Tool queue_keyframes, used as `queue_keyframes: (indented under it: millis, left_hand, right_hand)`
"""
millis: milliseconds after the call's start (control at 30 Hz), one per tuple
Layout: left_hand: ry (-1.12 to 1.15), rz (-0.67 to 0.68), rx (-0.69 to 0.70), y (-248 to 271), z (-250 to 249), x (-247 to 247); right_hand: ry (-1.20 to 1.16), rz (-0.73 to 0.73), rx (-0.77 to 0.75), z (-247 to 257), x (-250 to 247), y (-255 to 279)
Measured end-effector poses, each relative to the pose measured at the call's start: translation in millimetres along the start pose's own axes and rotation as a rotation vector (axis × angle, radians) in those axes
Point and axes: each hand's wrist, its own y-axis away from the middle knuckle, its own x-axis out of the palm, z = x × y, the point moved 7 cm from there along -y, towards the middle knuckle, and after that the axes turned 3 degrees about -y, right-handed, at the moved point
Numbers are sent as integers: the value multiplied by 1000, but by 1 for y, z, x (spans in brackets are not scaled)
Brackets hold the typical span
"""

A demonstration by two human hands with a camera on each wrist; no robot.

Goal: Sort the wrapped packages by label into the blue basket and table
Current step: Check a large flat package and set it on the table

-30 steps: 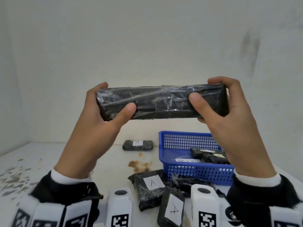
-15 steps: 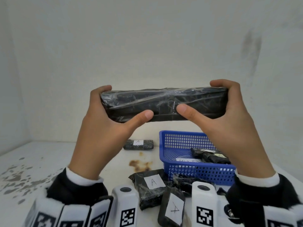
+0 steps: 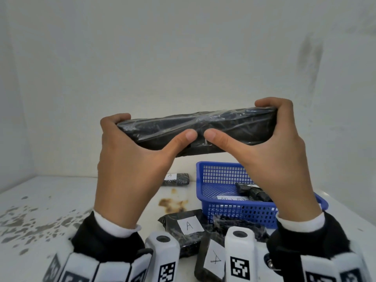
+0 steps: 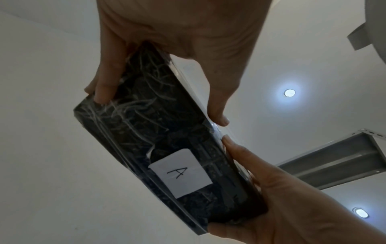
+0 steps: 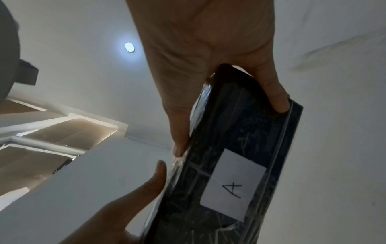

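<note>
Package [image 3: 199, 129], long, black and film-wrapped, is held level in the air above the blue basket [image 3: 240, 212] and table [image 3: 61, 200]. Left hand [image 3: 130, 159] and right hand [image 3: 280, 155] each grip one end. Over the last second both thumbs have slid inward and now nearly meet at mid-length, and the package sits lower. Its far face carries a label [image 4: 180, 172] marked "A". Judgement: label check under way; placement not yet begun.
</note>
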Motion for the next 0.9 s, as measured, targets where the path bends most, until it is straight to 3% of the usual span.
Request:
queue_keyframes:
  millis: [700, 900]
  left_hand:
    - [218, -50, 151, -11, 0, -8]
    - [313, -90, 166, -14, -2, -16]
  right_hand:
    - [-64, -40, -110, 0, -12, -5]
    - [-184, -1, -100, -6, -11, -9]
